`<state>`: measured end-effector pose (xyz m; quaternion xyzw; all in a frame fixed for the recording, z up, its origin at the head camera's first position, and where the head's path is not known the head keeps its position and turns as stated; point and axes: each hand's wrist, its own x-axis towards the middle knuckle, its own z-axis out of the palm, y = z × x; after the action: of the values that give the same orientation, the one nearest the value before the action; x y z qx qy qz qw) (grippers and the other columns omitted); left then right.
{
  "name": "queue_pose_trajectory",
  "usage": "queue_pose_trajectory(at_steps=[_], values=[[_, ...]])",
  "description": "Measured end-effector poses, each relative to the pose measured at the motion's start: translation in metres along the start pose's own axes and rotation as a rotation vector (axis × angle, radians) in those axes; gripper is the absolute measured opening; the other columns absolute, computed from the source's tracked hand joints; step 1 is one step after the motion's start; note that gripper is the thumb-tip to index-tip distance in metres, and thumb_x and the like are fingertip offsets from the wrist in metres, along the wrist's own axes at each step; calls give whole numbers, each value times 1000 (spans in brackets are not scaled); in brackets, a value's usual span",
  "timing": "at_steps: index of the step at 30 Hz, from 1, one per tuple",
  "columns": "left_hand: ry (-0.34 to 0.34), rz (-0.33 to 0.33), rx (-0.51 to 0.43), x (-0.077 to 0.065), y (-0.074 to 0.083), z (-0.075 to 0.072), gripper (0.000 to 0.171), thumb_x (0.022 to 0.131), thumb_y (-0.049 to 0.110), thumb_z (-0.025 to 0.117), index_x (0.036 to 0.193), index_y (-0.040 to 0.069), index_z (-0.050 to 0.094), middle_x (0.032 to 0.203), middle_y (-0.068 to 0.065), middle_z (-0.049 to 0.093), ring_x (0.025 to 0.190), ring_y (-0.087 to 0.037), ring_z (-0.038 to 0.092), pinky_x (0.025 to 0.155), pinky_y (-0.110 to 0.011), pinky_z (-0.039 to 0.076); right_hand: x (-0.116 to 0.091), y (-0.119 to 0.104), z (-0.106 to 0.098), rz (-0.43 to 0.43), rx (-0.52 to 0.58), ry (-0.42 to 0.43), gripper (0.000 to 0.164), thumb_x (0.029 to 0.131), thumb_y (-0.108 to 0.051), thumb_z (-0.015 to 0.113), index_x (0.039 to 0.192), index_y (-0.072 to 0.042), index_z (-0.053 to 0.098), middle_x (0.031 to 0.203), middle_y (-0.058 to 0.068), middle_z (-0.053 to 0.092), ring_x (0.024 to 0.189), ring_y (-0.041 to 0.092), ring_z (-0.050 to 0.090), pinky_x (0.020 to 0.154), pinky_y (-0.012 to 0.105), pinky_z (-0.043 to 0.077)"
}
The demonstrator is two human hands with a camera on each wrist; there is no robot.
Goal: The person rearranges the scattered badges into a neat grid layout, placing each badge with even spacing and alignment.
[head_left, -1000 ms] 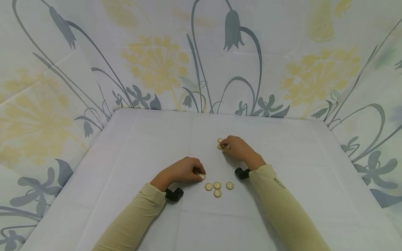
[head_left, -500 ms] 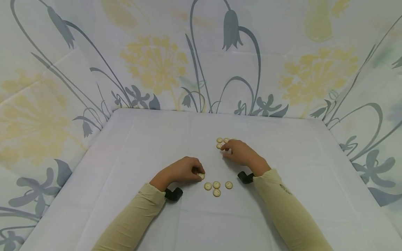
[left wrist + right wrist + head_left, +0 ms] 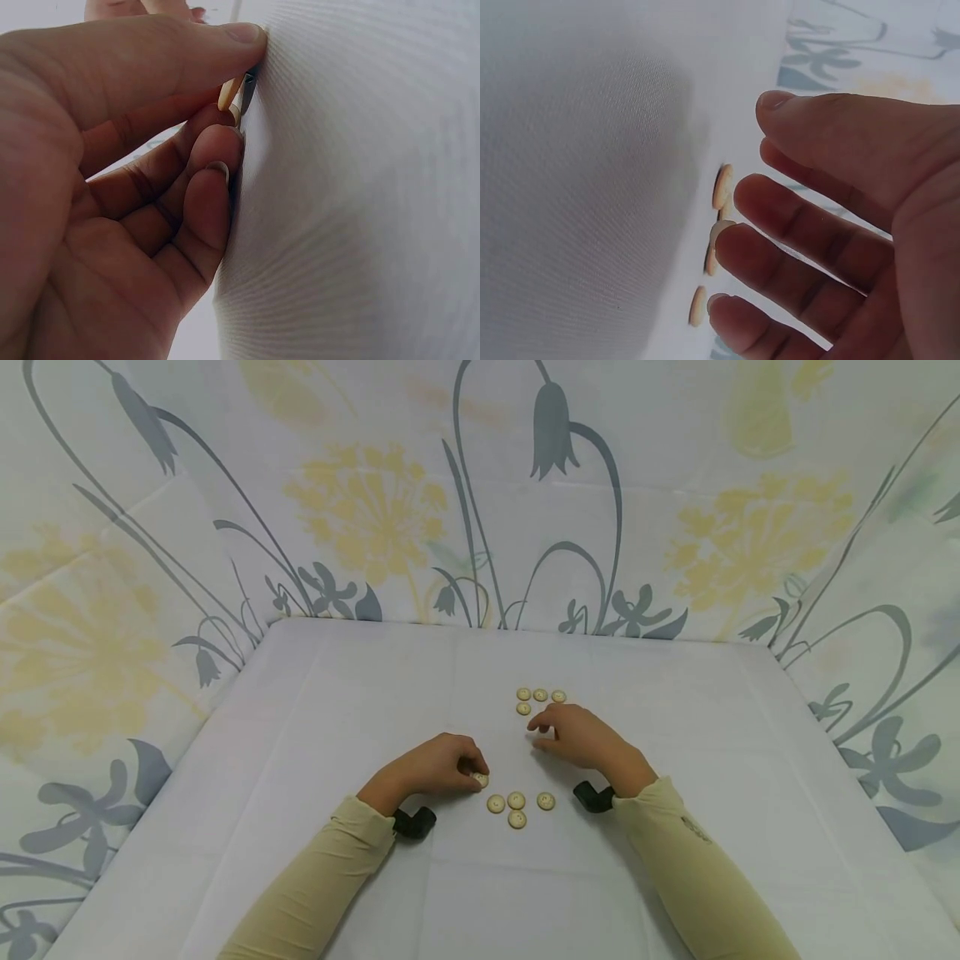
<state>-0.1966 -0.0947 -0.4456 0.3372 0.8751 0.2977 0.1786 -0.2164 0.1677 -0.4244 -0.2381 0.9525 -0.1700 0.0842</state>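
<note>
My left hand (image 3: 431,766) pinches a pale, wood-coloured round button (image 3: 481,780) low at the white cloth, thumb on one side and fingers on the other. In the left wrist view this button (image 3: 230,94) shows edge-on below the thumb. The right hand (image 3: 581,739) hovers over the cloth with loosely bent fingers and holds nothing. Just beyond its fingertips lies a far group of similar buttons: a row ending in a right-hand button (image 3: 558,696), and one button (image 3: 523,709) below the row's left end. The right wrist view shows a far-group button (image 3: 723,187) beside the fingers.
Several more buttons lie nearer, right of the left hand: a left one (image 3: 496,804), two stacked in a column with the lower button (image 3: 517,819), and one apart at right (image 3: 546,802). A floral-patterned cloth (image 3: 375,518) rises behind the white-covered table (image 3: 360,668).
The right hand has let go of the lower-left far button and drawn back toward the lower right, uncovering the rest of the far row. The left hand keeps its pinch in place.
</note>
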Motion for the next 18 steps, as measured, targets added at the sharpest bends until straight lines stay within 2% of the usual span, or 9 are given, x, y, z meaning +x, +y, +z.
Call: queue_pose_trajectory(at_steps=[3, 18], values=[[-1, -1, 4, 0, -1, 0, 14, 85, 20, 74, 99, 17, 74, 95, 7, 64, 82, -6, 57, 75, -24, 48, -4, -2, 0, -17, 0, 13, 27, 89, -25, 70, 113, -14, 71, 99, 0, 68, 78, 12, 57, 75, 32, 49], [2, -5, 7, 0, 0, 1, 14, 85, 19, 74, 99, 17, 74, 94, 6, 64, 82, -6, 56, 75, -24, 48, -28, -11, -7, -67, -25, 24, 24, 89, -24, 70, 110, -14, 72, 94, -4, 66, 80, 11, 57, 75, 30, 49]])
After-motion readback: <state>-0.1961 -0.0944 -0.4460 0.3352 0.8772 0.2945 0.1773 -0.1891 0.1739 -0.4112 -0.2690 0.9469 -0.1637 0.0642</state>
